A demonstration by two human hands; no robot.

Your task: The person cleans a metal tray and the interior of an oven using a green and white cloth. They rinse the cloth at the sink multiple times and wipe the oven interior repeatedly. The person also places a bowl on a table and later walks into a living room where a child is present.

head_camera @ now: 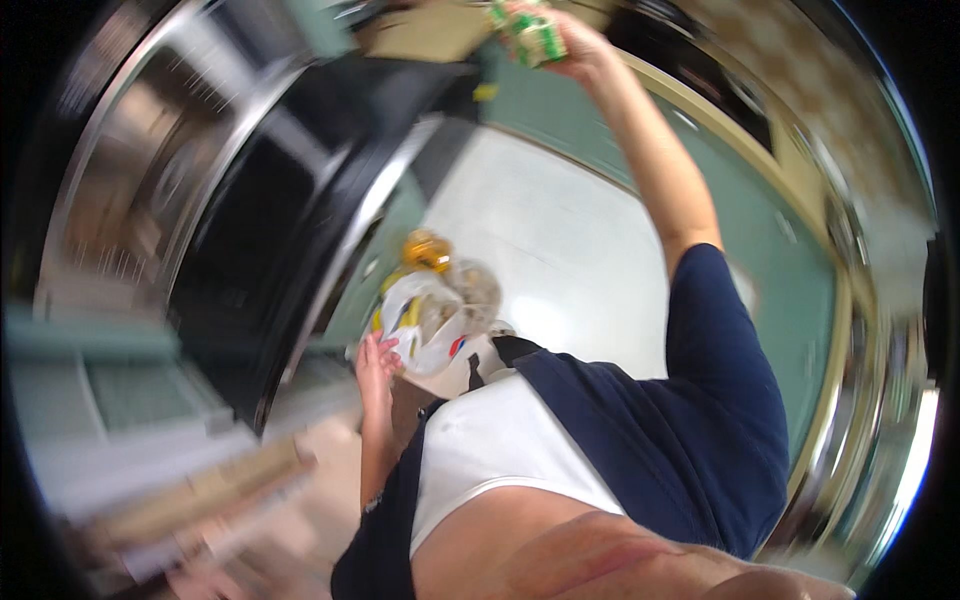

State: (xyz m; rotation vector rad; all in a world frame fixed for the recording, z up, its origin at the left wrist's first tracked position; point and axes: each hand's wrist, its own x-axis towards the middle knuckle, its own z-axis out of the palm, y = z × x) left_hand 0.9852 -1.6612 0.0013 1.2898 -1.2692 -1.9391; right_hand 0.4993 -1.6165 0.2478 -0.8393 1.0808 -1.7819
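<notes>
My right hand (574, 45), at the top of the view, is closed around a green and cream patterned packet (531, 34); motion blur hides its details. That arm reaches out over the green cabinets. Lower and to the left, my left hand (379, 356) has its fingers apart and holds nothing. It is beside a white plastic bag (424, 315) with yellow things in or behind it; whether the fingertips touch the bag, I cannot tell. An orange-yellow shiny bundle (427, 251) and a clear plastic bag (476, 289) lie close to the white bag.
A black and silver oven or similar built-in appliance (262, 202) fills the left. Green cabinets (780, 217) with a cream counter edge (750, 161) curve round the right. A dark cooktop (690, 67) lies at the upper right. Below is pale floor (555, 217).
</notes>
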